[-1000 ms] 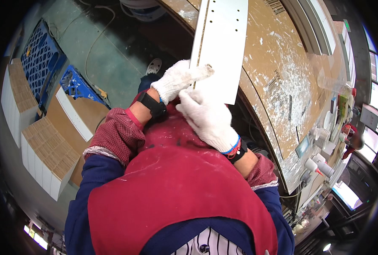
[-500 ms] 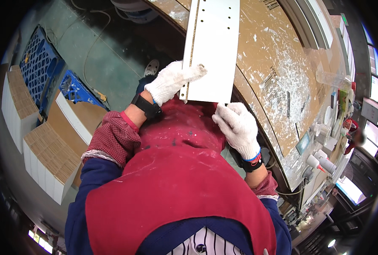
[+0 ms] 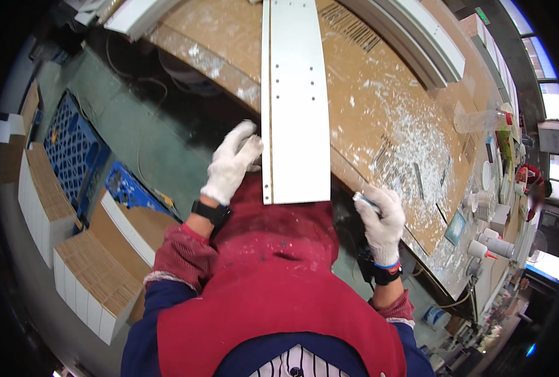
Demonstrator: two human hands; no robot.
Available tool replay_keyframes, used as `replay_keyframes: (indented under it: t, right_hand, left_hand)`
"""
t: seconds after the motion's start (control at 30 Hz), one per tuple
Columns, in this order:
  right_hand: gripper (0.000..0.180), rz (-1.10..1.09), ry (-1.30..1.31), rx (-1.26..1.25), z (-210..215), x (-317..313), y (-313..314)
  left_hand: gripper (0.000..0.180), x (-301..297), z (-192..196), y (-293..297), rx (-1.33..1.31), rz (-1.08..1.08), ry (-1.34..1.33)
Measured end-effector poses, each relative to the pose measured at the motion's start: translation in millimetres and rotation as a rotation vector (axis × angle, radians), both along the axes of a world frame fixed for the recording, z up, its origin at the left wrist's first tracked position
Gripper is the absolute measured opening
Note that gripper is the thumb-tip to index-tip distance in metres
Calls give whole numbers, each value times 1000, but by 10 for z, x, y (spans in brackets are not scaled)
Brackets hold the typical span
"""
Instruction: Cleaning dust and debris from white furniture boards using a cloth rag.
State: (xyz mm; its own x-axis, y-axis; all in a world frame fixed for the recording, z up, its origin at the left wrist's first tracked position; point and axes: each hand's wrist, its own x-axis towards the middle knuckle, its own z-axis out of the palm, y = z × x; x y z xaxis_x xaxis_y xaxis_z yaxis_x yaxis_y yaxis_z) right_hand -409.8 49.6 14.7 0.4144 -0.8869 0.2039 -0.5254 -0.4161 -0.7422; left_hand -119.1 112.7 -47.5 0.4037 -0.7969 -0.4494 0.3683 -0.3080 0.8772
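Note:
A long white board [image 3: 297,138] with a groove and several small holes lies on the worktable, its near end overhanging the edge towards my apron. My gloved left hand [image 3: 230,162] is at the board's left edge, fingers bent and slightly blurred. Whether they grip the edge I cannot make out. On the right, apart from the board, my gloved right hand [image 3: 383,221] is closed on a small silvery piece [image 3: 362,200]. Most of that piece is hidden in the glove.
White flakes cover the brown worktable [image 3: 348,81]. More white profiles [image 3: 417,44] lie at its far side. A clear bottle [image 3: 480,121] and glue bottles [image 3: 479,249] stand to the right. Stacked white panels [image 3: 94,276] and a blue plastic pallet [image 3: 72,141] are at left.
My left hand has shifted from the board's top to its left edge. My right hand has moved right, away from the board's near corner. The camera view has shifted.

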Motion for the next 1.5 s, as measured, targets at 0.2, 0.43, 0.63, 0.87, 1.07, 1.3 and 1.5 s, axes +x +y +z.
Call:
replay_keyframes:
  t: [0.2,0.43,0.63,0.87,1.07,1.3,1.5]
  right_hand:
    - [20,-268,-36,-39,-28,-345,-181]
    - [24,-483,-144,75,-161,-488,-593]
    - [47,-443,387,-289,-96,-607,-738]
    - [51,-543,-47,-240,-66,-501,-567]
    - [48,-445,-55,-179,-62,-372,-400]
    - [41,-307,54,-276,-144,-297,-431]
    - [40,-265,10,-119,-91,-88,-342]
  left_hand:
    - [62,120,-32,-24,-347,-339,-1605]
    - [33,9,-84,-364,-676,-443,-1739]
    - [31,-37,412,-421,-746,-444,-1745]
    - [24,193,1272,-295,-865,6,-1096]
    - [47,441,1297,254,-748,763,-72]
    - [57,588,471,618,-654,787,192]
    - [51,481,26,817,-606,777,382]
